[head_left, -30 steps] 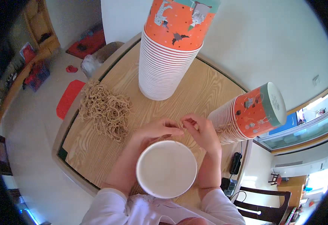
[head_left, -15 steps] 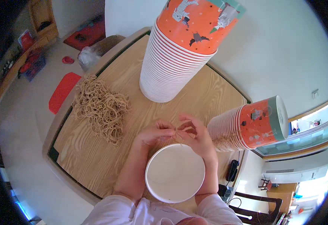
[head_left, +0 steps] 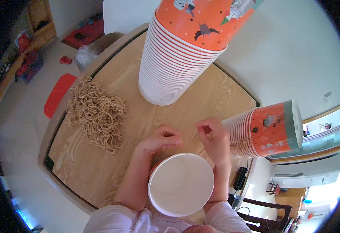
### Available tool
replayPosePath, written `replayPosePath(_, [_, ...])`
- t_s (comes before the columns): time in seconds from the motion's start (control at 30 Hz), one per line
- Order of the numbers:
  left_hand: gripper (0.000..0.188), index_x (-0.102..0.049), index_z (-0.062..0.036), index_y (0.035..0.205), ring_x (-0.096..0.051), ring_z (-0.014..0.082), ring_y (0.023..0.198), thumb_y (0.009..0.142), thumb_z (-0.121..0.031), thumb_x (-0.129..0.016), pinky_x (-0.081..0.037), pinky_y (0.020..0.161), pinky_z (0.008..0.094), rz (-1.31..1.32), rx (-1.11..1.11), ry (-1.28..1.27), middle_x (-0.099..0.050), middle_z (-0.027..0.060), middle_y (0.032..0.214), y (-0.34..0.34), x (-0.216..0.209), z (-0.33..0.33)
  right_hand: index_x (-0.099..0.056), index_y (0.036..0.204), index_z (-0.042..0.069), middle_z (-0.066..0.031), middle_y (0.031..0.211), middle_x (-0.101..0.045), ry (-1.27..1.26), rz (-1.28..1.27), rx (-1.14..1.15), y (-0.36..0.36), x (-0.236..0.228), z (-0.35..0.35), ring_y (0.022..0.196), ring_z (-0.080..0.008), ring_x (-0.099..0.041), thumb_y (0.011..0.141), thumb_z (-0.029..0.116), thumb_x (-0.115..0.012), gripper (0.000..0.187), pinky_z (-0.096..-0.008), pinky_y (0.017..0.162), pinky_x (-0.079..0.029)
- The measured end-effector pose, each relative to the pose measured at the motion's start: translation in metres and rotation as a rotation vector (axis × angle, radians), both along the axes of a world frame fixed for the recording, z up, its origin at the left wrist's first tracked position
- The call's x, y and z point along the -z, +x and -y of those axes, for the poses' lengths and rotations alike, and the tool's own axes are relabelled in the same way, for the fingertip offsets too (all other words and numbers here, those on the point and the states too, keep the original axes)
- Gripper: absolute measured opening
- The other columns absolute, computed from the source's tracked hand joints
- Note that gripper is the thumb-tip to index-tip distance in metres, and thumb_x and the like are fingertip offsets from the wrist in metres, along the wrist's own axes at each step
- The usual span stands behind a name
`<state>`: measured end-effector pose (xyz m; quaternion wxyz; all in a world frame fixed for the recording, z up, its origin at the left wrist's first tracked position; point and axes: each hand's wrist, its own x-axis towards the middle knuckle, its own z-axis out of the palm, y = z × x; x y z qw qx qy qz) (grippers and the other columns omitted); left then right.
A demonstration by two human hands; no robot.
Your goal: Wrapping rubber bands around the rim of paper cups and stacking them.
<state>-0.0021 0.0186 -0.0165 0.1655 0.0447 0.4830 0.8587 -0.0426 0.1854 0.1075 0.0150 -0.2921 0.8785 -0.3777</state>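
Paper tub between two forearms, with string and stacks

Item 1: paper tub (head_left: 181,184), one, mouth up, white inside; located between the forearms, close to the body.
Item 2: left hand (head_left: 161,139), beyond the tub's rim; fingers bent, thumb near them, a narrow pinch. Contents, if any: cannot tell.
Item 3: right hand (head_left: 215,141), apart from the left; thumb and forefinger curled close. Contents: cannot tell.
Item 4: string (head_left: 98,114), tan, tangled heap, left side of the wooden table (head_left: 205,97).
Item 5: tall tub stack (head_left: 177,66), far side; shorter stack (head_left: 263,130), beside the right hand, string along its rims.
Handling note: fingertip work seems best done close to the tub's wall, forearms steadying it without squeezing.
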Motion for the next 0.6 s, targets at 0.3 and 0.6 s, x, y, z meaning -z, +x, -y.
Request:
replayPosePath(0.3, [0.020, -0.066, -0.0046, 0.091, -0.057, 0.0044, 0.069, 0.080, -0.021, -0.067, -0.040, 0.055, 0.0156, 0.086, 0.047, 0.115, -0.066, 0.0028, 0.079, 0.001, -0.012, -0.002, -0.063, 0.091, 0.001, -0.0085, 0.084, -0.062, -0.109, 0.077, -0.273, -0.001, 0.006, -0.003, 0.076, -0.0173, -0.060, 0.073, -0.006, -0.063, 0.019, -0.0255, 0.068, -0.047])
replayPosePath(0.6, [0.020, -0.065, -0.0030, 0.090, -0.042, 0.0018, 0.053, 0.082, -0.022, -0.065, -0.030, 0.045, 0.0177, 0.081, 0.015, 0.193, -0.058, -0.0027, 0.069, -0.002, -0.006, -0.006, -0.062, 0.093, 0.002, -0.0100, 0.089, -0.062, -0.033, -0.008, -0.026, -0.004, 0.003, -0.012, 0.080, -0.0205, -0.060, 0.073, -0.005, -0.064, 0.021, -0.0280, 0.072, -0.047])
